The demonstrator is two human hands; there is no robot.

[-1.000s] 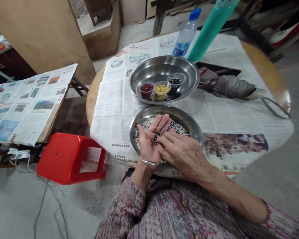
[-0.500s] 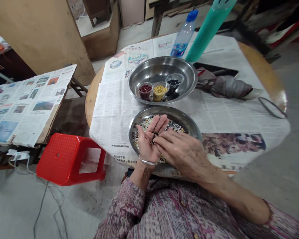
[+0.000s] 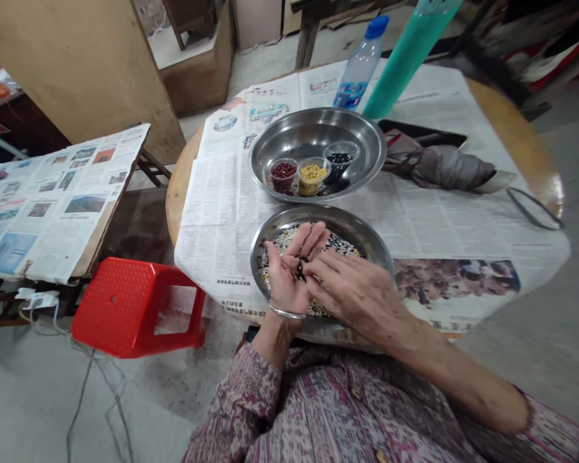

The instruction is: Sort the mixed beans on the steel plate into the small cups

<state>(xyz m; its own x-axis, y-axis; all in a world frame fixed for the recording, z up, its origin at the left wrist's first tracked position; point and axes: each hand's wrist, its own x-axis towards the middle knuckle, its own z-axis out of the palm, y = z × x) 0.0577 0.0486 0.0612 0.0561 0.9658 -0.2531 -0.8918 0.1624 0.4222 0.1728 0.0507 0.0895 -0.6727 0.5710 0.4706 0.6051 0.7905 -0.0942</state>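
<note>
L hand (image 3: 287,280), R hand (image 3: 354,296) over steel pan (image 3: 361,241)

Speckled black-and-white grains (image 3: 340,245) fill the silver bowl (image 3: 318,215); left of it, a dotted red stool (image 3: 118,299); below, a mauve-patterned sleeve (image 3: 338,411).

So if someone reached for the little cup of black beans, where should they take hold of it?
Probably the rim, from above and the right. The cup stands upright in the steel tray, bare metal to its right, with the yellow-grain cup close on its left. The open top leaves a rim easy to pinch.
</note>
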